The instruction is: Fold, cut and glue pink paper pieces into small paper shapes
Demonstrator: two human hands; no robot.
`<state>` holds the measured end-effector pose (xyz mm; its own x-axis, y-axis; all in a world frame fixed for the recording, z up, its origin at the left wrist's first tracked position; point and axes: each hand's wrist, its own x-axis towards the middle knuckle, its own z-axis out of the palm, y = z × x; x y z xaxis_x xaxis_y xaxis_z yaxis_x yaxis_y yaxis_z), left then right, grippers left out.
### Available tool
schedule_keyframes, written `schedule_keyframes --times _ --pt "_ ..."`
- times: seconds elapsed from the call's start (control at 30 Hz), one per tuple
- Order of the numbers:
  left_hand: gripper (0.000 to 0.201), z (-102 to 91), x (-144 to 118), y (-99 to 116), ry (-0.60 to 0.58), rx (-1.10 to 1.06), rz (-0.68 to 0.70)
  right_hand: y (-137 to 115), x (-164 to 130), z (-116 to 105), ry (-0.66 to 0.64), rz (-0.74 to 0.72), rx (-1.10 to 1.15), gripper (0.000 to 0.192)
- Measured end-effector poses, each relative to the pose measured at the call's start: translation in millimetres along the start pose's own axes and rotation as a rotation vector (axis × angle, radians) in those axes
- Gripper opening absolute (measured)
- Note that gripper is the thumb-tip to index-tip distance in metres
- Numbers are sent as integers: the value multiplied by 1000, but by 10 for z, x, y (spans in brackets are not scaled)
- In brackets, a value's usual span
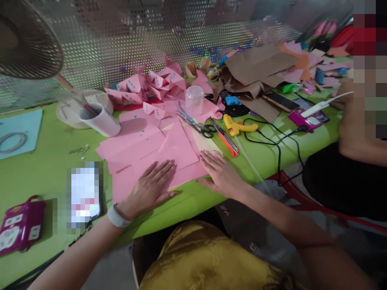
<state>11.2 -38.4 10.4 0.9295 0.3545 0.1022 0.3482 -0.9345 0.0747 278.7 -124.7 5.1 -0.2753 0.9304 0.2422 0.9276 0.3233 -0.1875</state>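
Note:
My left hand (155, 183) lies flat with fingers stretched on a stack of pink paper sheets (133, 155). Flat too is my right hand (220, 171), its fingers at the right edge of the pink and pale yellow paper. Between and beyond my hands rests a pink sheet with a folded, pointed top (178, 145). Past the right hand are a red utility knife (228, 143), black-handled scissors (207, 130) and a yellow glue gun (238, 126). Neither hand holds anything. Folded pink paper pieces with blue dots (160, 84) are piled behind the sheets.
A white cup (104, 123) and a fan (27, 40) stand at the left. A phone (84, 193) and a purple power socket box (22, 225) lie near the left front. Black cable (279, 157) loops at right, beside another person's arm (361, 117). Brown paper (260, 64) is heaped behind.

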Motion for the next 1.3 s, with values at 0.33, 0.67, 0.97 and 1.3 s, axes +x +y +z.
schedule_keyframes --times 0.33,0.67,0.97,1.3 --pt "72 2 -14 46 -101 0 -53 -244 342 194 -188 -287 -14 89" --pt "83 -154 -550 -1 -169 -19 -95 -171 299 229 -217 -296 -28 89" --pt "83 -350 -1104 25 -103 -41 -261 -142 353 110 -289 -288 54 86" --pt "19 -467 -394 -9 202 -156 -640 -532 1030 -203 -518 100 458 33"
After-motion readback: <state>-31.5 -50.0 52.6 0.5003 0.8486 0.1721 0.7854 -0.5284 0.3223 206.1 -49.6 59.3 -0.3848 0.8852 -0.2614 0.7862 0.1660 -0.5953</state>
